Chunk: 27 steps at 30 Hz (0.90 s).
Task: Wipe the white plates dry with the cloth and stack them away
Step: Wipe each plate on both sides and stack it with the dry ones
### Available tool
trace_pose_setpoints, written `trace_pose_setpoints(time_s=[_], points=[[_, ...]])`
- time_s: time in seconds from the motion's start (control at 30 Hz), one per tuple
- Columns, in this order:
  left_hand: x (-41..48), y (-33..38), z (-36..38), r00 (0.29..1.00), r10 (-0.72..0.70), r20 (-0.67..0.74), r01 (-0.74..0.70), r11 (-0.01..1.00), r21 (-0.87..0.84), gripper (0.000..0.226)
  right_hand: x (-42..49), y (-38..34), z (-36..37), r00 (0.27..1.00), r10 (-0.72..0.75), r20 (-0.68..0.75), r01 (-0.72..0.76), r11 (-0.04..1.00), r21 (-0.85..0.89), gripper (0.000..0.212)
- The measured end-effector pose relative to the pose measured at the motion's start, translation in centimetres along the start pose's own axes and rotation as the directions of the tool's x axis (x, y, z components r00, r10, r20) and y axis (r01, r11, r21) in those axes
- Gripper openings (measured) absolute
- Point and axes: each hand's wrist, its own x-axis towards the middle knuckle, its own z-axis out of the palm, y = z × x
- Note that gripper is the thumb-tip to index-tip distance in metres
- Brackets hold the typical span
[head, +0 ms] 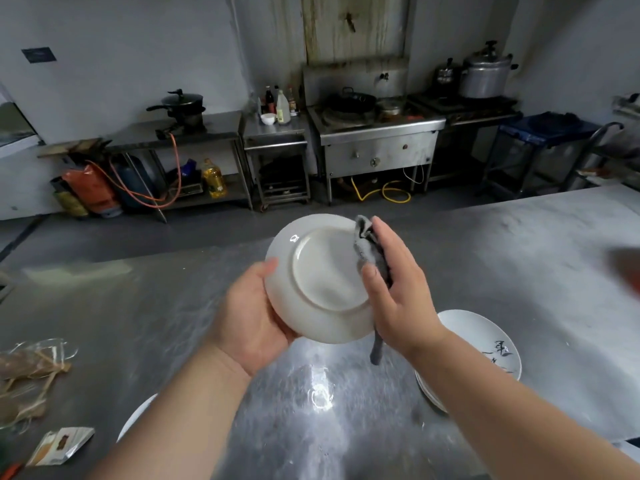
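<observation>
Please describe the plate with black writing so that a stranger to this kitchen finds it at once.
On the steel worktop, beside the right forearm, sits a stack of white plates. Its top plate alone bears black brush characters; the held plate shows none.

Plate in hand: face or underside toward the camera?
Underside. The plate shows its raised foot ring, tilted up in the left hand; the right hand holds the cloth against its rim.

A reddish blur [627,271] at the right edge is cut off, unidentifiable. The plate stack [485,337] is half covered by the right forearm [502,407]; another plate [138,416] is mostly hidden beneath the left forearm [187,417].
</observation>
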Motion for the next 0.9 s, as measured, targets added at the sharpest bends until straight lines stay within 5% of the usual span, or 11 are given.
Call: trace_pose_setpoints(time_s=[0.1,0.27,0.43,0.67,0.8,0.9], points=[[0.3,-0.7,-0.6,0.996,-0.028,-0.087,0.031,0.999,0.035,0.048,-2.8,-0.3,2.0,0.995,-0.02,0.1,0.035,0.987,-0.157,0.086],[0.8,-3.3,-1.2,0.986,0.001,-0.165,-0.026,0.989,-0.145,0.049,-5.3,-0.8,5.2,0.984,0.019,0.175,0.046,0.932,-0.36,0.087],[0.6,-3.4,0.2,0.992,0.043,-0.119,-0.066,0.979,-0.193,0.051,-2.0,-0.8,3.7,0.991,0.1,0.086,-0.069,0.949,-0.307,0.086],[0.0,-2.7,0.2,0.999,0.032,0.013,-0.03,0.986,-0.165,0.051,-3.9,-0.1,4.4,0.992,-0.123,-0.018,0.119,0.981,-0.155,0.076],[0.5,0.8,-0.6,1.0,0.019,-0.014,-0.02,0.999,-0.034,0.055,0.1,0.2,0.7,0.949,-0.287,0.13,0.304,0.943,-0.132,0.078],[1.0,0.4,-0.9,0.998,-0.002,-0.057,0.003,1.0,0.019,0.046,-0.5,0.2,1.2,0.969,-0.185,0.161,0.214,0.959,-0.185,0.083]])
